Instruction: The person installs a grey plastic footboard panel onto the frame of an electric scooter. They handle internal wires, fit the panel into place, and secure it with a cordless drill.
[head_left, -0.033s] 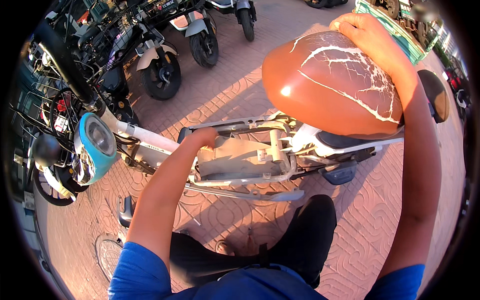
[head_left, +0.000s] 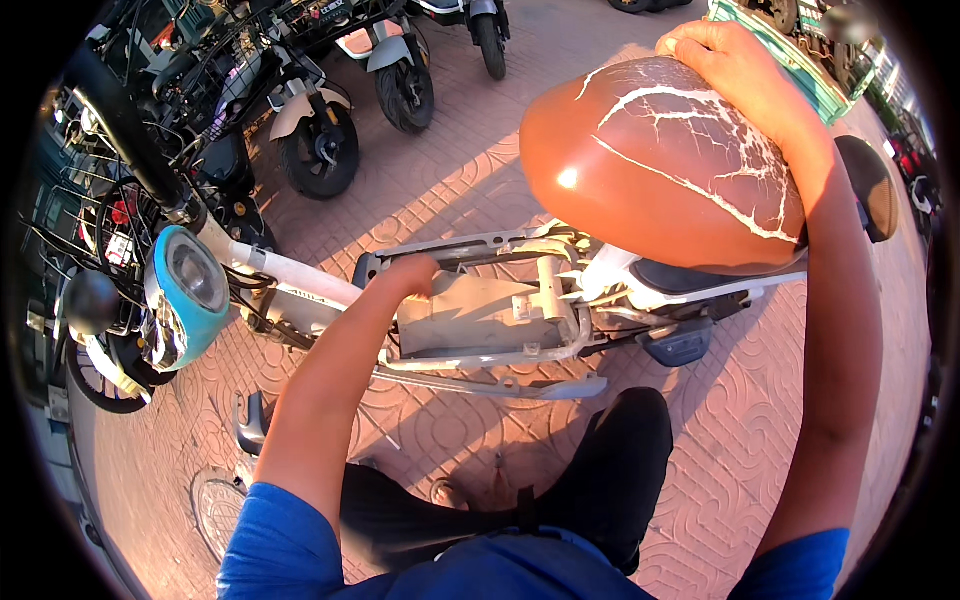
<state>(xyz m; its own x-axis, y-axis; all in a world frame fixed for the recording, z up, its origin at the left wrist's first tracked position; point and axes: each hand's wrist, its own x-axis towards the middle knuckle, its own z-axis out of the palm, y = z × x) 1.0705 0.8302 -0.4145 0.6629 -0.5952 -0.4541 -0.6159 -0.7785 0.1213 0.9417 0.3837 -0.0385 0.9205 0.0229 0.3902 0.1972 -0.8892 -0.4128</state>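
A brown scooter seat with a cracked cover showing pale lines is at the upper right. My right hand is closed over its far edge. Below and left of it lies the stripped scooter frame, its metal rails and inner wiring bare. My left hand is at the far rail, above a dusty flat panel inside the frame. Its fingers curl downward, and what they hold, if anything, is hidden. At the left is the scooter's blue headlight housing, broken along its lower edge.
Parked scooters stand beyond the frame, with a front wheel close by. A green cargo cart is at the far right. A loose-looking pale trim strip runs along the frame's near side. My knee is close to it.
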